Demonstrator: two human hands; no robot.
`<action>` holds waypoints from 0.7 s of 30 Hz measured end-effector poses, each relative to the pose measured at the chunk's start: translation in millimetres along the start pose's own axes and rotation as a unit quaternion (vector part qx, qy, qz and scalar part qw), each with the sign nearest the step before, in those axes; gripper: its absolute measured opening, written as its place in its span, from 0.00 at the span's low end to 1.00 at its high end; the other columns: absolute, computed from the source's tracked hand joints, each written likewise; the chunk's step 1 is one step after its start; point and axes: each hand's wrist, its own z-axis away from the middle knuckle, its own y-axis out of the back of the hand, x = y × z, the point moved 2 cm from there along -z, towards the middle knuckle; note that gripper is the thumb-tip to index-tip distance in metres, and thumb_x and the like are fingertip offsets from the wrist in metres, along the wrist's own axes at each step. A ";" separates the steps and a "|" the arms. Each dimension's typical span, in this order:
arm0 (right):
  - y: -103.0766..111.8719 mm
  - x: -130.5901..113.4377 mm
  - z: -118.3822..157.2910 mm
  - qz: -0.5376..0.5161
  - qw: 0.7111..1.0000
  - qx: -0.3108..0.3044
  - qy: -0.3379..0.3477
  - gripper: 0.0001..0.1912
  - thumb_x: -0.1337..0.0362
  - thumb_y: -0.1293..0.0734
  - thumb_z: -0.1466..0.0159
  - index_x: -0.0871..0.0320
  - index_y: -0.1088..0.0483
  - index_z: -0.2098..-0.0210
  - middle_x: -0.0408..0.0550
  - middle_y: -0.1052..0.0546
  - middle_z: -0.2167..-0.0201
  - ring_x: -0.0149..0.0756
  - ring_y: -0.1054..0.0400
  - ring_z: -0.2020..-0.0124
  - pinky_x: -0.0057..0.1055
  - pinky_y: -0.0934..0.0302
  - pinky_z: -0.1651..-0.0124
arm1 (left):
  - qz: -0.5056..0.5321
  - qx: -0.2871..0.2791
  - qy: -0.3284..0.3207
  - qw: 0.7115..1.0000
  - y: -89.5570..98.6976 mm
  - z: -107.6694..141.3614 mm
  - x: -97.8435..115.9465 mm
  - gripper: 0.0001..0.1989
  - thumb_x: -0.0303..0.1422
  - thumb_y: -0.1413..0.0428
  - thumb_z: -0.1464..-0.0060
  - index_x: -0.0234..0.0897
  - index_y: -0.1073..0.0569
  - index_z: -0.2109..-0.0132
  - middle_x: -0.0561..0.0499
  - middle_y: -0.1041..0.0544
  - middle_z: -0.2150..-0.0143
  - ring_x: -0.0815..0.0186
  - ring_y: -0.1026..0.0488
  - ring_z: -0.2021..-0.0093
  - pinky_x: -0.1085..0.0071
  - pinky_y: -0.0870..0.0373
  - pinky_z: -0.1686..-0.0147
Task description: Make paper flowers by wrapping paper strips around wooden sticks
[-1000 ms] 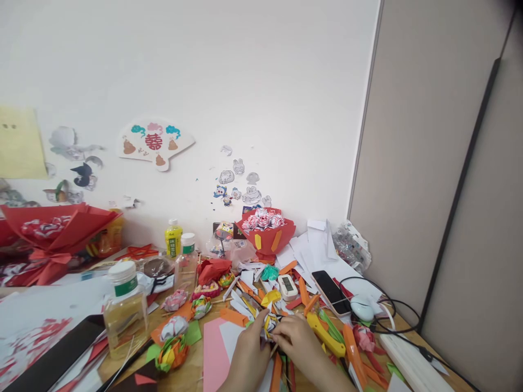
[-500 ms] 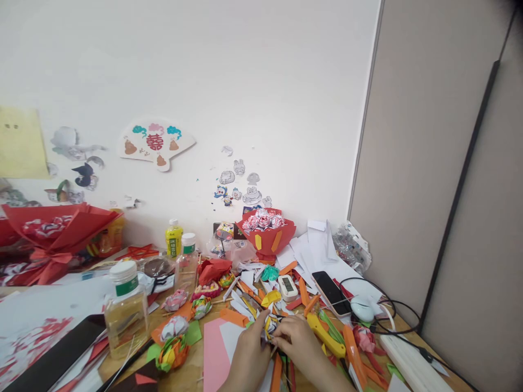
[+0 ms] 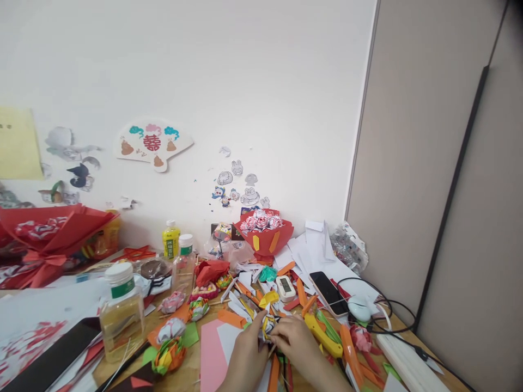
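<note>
Between my two hands is a small yellow and white paper flower (image 3: 268, 325) at the front of the table. My left hand (image 3: 248, 343) closes round its left side, thumb near the top. The fingers of my right hand (image 3: 293, 335) pinch at the flower's lower right side, where a thin stick seems to run down. My fingers hide much of the flower. Just left of my hands lie pink paper (image 3: 210, 351) and a white sheet. A yellow utility knife (image 3: 323, 335) lies close to the right of my right hand.
Finished paper flowers (image 3: 168, 354) and a bottle of pale liquid (image 3: 121, 316) stand to the left. Behind are paper scraps, a white digital timer (image 3: 285, 288) and a red bouquet (image 3: 265, 242). To the right are a phone (image 3: 328, 291), black cable and a white power strip (image 3: 408, 362).
The whole view has shifted slightly, so things appear a little further left. My hands keep nearly the same hold on the paper flower.
</note>
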 end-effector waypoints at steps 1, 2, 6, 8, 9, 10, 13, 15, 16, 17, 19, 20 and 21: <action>-0.3 -0.1 -0.1 0.002 1.000 0.000 -0.001 0.07 0.72 0.35 0.43 0.56 0.28 0.75 0.40 0.25 0.73 0.31 0.34 0.68 0.26 0.49 0.62 | 0.000 -0.001 0.001 1.000 -0.2 -0.1 -0.1 0.29 0.24 0.51 0.57 0.39 0.37 0.44 0.46 0.27 0.49 0.61 0.30 0.51 0.71 0.37 0.52; -0.4 -0.3 -0.1 0.004 1.000 0.001 -0.003 0.07 0.72 0.35 0.43 0.56 0.28 0.75 0.40 0.25 0.74 0.31 0.34 0.68 0.26 0.49 0.61 | 0.001 -0.001 0.001 1.000 -0.5 -0.2 -0.3 0.29 0.24 0.51 0.57 0.38 0.37 0.44 0.46 0.27 0.49 0.61 0.30 0.50 0.70 0.37 0.52; -0.7 -1.0 0.2 0.013 1.000 0.004 -0.005 0.08 0.72 0.35 0.43 0.56 0.29 0.76 0.40 0.25 0.73 0.31 0.34 0.67 0.26 0.48 0.60 | 0.000 0.001 0.000 1.000 -2.3 -1.0 -3.2 0.30 0.23 0.52 0.57 0.38 0.38 0.44 0.46 0.27 0.49 0.61 0.31 0.50 0.70 0.38 0.52; -1.5 -1.1 0.5 0.025 1.000 0.009 0.005 0.08 0.71 0.36 0.42 0.56 0.30 0.76 0.39 0.26 0.73 0.31 0.34 0.67 0.26 0.48 0.60 | -0.002 0.004 -0.001 1.000 -3.3 -1.5 -5.8 0.30 0.22 0.52 0.58 0.37 0.38 0.44 0.46 0.27 0.48 0.62 0.31 0.50 0.70 0.38 0.52; -2.1 -1.2 0.7 0.034 0.999 0.014 0.013 0.08 0.72 0.36 0.42 0.55 0.30 0.76 0.38 0.26 0.73 0.31 0.34 0.68 0.27 0.48 0.60 | -0.003 0.007 -0.003 1.000 -3.8 -1.7 -7.1 0.30 0.22 0.53 0.58 0.37 0.38 0.44 0.46 0.28 0.48 0.62 0.31 0.50 0.70 0.38 0.52; -2.6 -1.4 1.0 0.045 0.998 0.021 0.023 0.08 0.72 0.36 0.42 0.56 0.30 0.76 0.38 0.26 0.74 0.31 0.34 0.68 0.28 0.48 0.60 | -0.004 0.009 -0.005 1.000 -4.1 -1.8 -8.3 0.30 0.22 0.53 0.58 0.36 0.38 0.44 0.46 0.28 0.48 0.62 0.31 0.50 0.71 0.38 0.52; -4.3 -2.3 2.9 0.075 0.994 0.050 0.065 0.10 0.73 0.39 0.41 0.57 0.33 0.76 0.39 0.27 0.75 0.31 0.36 0.70 0.29 0.48 0.62 | -0.006 0.011 -0.006 1.000 -4.5 -1.7 -10.4 0.31 0.21 0.53 0.58 0.36 0.39 0.43 0.46 0.27 0.49 0.63 0.31 0.51 0.71 0.37 0.52; -5.6 -3.1 4.8 0.091 0.989 0.063 0.099 0.10 0.73 0.40 0.41 0.57 0.34 0.76 0.40 0.28 0.75 0.31 0.37 0.71 0.29 0.49 0.63 | -0.007 0.012 -0.004 1.000 -4.4 -1.2 -10.1 0.31 0.21 0.53 0.59 0.36 0.39 0.43 0.46 0.28 0.49 0.63 0.31 0.50 0.71 0.38 0.52; -6.3 -3.5 5.6 0.100 0.986 0.068 0.117 0.10 0.74 0.41 0.40 0.57 0.35 0.76 0.40 0.29 0.75 0.31 0.37 0.71 0.29 0.49 0.63 | -0.007 0.012 -0.003 1.000 -4.2 -1.0 -9.6 0.31 0.21 0.53 0.59 0.36 0.39 0.44 0.46 0.28 0.49 0.63 0.32 0.50 0.71 0.38 0.52; -6.8 -3.8 6.4 0.110 0.982 0.072 0.132 0.10 0.74 0.42 0.41 0.57 0.35 0.75 0.41 0.29 0.75 0.31 0.37 0.71 0.30 0.49 0.63 | -0.006 0.013 -0.004 1.000 -4.0 -0.9 -8.8 0.31 0.21 0.53 0.59 0.35 0.38 0.44 0.46 0.28 0.48 0.63 0.32 0.49 0.72 0.38 0.51; -7.4 -4.3 7.1 0.132 0.976 0.079 0.156 0.10 0.74 0.43 0.41 0.57 0.36 0.75 0.41 0.30 0.76 0.31 0.38 0.72 0.30 0.49 0.62 | -0.004 0.011 -0.002 1.000 -3.7 -0.8 -7.4 0.32 0.20 0.54 0.59 0.35 0.39 0.43 0.46 0.28 0.48 0.63 0.31 0.50 0.72 0.38 0.52; -7.5 -4.3 7.1 0.141 0.973 0.082 0.163 0.10 0.75 0.43 0.41 0.57 0.37 0.75 0.41 0.30 0.76 0.31 0.39 0.72 0.31 0.49 0.62 | -0.004 0.009 -0.001 1.000 -3.6 -0.9 -6.9 0.32 0.20 0.54 0.60 0.35 0.39 0.43 0.46 0.28 0.49 0.64 0.31 0.50 0.72 0.38 0.52; -7.5 -4.3 6.8 0.148 0.971 0.086 0.168 0.10 0.75 0.43 0.41 0.58 0.37 0.75 0.41 0.31 0.76 0.31 0.39 0.72 0.31 0.49 0.61 | -0.005 0.007 0.000 1.000 -3.5 -1.0 -6.6 0.33 0.19 0.54 0.60 0.35 0.40 0.43 0.46 0.27 0.49 0.64 0.31 0.51 0.72 0.38 0.52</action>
